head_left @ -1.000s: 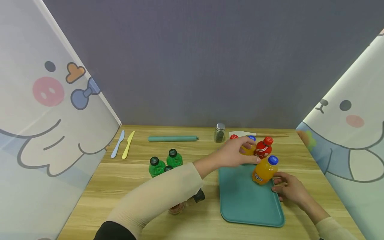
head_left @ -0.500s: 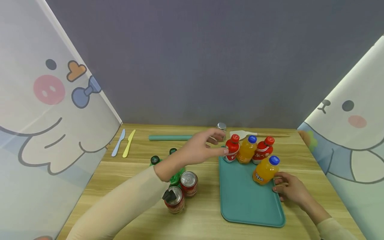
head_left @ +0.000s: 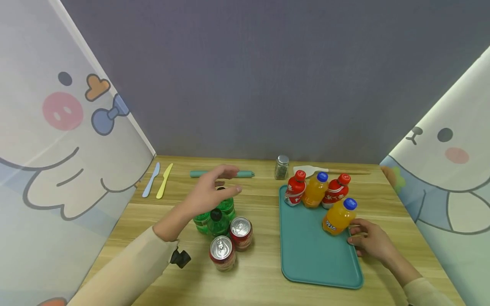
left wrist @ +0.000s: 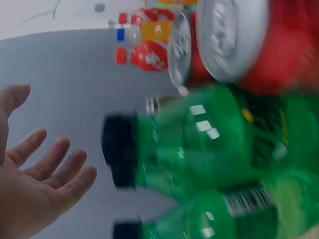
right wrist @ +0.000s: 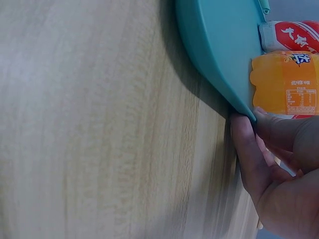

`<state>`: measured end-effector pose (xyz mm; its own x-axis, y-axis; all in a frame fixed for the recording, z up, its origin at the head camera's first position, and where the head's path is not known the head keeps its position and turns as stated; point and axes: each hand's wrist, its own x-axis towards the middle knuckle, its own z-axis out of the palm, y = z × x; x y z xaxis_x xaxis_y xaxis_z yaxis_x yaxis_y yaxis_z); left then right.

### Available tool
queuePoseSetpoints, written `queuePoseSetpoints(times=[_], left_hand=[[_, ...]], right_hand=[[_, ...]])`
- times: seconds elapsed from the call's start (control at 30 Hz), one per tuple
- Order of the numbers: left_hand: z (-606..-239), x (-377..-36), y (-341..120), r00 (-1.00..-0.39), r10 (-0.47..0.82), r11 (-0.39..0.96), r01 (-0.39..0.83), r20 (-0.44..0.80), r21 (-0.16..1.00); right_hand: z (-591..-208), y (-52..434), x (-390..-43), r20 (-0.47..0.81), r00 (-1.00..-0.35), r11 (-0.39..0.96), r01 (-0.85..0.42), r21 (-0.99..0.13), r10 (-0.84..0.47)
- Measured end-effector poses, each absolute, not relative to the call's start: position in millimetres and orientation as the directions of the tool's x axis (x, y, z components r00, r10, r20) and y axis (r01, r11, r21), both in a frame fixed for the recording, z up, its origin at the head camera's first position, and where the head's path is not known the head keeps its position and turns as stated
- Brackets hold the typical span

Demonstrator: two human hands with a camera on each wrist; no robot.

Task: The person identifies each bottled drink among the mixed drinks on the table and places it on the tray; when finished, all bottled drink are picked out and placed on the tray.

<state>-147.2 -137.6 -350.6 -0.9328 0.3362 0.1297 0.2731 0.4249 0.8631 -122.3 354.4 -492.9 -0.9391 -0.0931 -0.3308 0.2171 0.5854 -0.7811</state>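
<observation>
**Fingers spread over green bottles, tray steadied at its edge**

Fingers (left wrist: 47, 167) of the left hand (head_left: 208, 191) were straight and spread, holding nothing, and hung just above the black caps of the green bottles (head_left: 216, 214). The left wrist view showed the open palm beside a blurred green bottle with a black cap, apart from it.

At the far left of the wooden table (head_left: 126, 229) a blue knife (head_left: 150, 182) and a yellow knife (head_left: 164, 182) lay side by side. Behind the left hand lay a teal rod (head_left: 245, 174). Just in front of the green bottles stood two red cans (head_left: 231, 242), upright and touching each other.

Farther right, a small glass jar (head_left: 281, 167) with a metal lid stood near the back wall, and a white spatula (head_left: 317, 171) lay beside it. On the teal tray (head_left: 306, 250), three bottles stood in a row at the far end: a red bottle (head_left: 296, 189), an orange bottle (head_left: 315, 190) and a second red bottle (head_left: 336, 191). Another orange bottle (head_left: 338, 216) with a blue cap stood nearer, by the tray's right edge.

The right hand (head_left: 369, 243) rested at that edge with fingers curled; the right wrist view showed its fingertips (right wrist: 244, 134) pressed against the tray rim, just beside the near orange bottle.
</observation>
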Motion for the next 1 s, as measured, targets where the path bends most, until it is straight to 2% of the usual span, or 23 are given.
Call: queuePoseSetpoints(times=[0.43, 0.7, 1.0], left_hand=[[-386.4, -128.1, -202.6, -0.962, 0.262, 0.503, 0.209, 0.082, 0.839], [-407.9, -119.3, -220.8, -0.965, 0.249, 0.526, 0.205, 0.081, 0.825], [-424.9, -113.3, -230.8, -0.975, 0.219, 0.516, 0.145, 0.034, 0.844]], right_hand=[[-495.2, 354.1, -124.2, -0.343, -0.936, 0.587, 0.233, -0.775, -0.082], [-493.4, 354.2, -125.1, -0.334, -0.939, 0.595, 0.222, -0.773, -0.082], [-492.4, 353.0, -122.9, -0.345, -0.936, 0.599, 0.233, -0.766, -0.076]])
